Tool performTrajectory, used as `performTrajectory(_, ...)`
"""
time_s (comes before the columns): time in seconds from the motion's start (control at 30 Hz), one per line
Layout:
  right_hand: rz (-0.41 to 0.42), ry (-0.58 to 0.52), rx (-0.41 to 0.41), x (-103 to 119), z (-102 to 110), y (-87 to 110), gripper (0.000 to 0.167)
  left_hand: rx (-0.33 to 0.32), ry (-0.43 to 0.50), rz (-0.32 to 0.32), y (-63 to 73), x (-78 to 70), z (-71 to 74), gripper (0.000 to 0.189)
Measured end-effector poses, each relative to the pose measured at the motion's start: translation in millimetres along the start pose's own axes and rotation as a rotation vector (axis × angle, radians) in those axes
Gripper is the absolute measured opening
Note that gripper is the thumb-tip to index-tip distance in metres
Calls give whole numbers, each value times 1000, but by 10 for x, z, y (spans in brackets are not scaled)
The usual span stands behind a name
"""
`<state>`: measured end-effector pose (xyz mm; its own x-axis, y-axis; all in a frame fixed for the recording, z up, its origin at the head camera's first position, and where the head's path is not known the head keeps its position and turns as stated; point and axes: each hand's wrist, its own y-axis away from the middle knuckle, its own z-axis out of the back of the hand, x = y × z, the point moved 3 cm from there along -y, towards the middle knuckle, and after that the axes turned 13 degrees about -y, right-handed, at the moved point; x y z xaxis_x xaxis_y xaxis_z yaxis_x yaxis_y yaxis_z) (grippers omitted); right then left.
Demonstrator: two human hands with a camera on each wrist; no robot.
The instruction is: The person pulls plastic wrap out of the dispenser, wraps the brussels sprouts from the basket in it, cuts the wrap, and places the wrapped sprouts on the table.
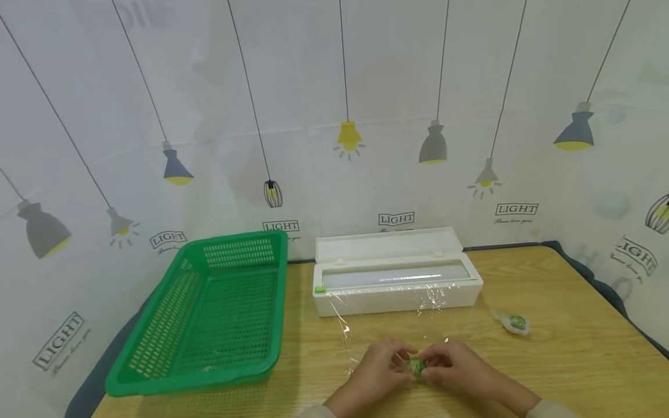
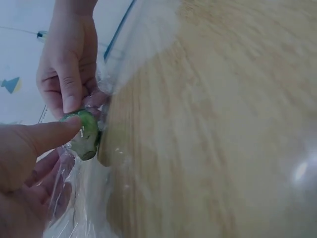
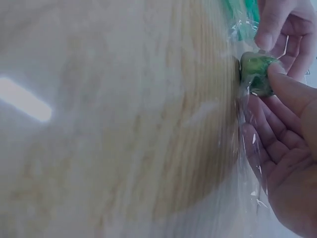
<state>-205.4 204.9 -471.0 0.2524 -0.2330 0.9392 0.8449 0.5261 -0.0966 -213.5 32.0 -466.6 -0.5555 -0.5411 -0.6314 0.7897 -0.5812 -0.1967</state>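
Between both hands, over the near side of the table, is a small green Brussels sprout (image 1: 417,366) with a pale cut stem end, in clear cling film. My left hand (image 1: 380,368) pinches it from the left; in the left wrist view its thumb (image 2: 54,133) lies on the sprout (image 2: 85,136), with fingers behind the film. From the other side my right hand (image 1: 456,368) holds it, thumb pressed on the sprout (image 3: 256,72) in the right wrist view. The film (image 1: 345,331) stretches back to a white dispenser box (image 1: 397,299) holding a roll.
A green plastic basket (image 1: 274,342) stands on the left of the wooden table (image 1: 575,360). The dispenser's lid (image 1: 387,245) is raised at the back. Right of the box lies another sprout wrapped in film (image 1: 516,324), its end twisted. A printed cloth hangs behind the table.
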Motion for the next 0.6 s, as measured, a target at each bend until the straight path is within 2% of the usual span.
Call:
performTrajectory(0.17,-51,-6,13,-6,31,-27,30,-63,2,0,-23,2,-1,23)
performTrajectory(0.3,-61,21,-56,10,59,-26,31,-50,47,44,-75,38,-9,22)
performTrajectory(0.37,-36,45,-95,19,64,-34,30,-33,57,60,-102,59,-13,22)
performTrajectory(0.6,-9,38,-114,37,36,-87,30,-25,-9,65,-116,85,-6,27)
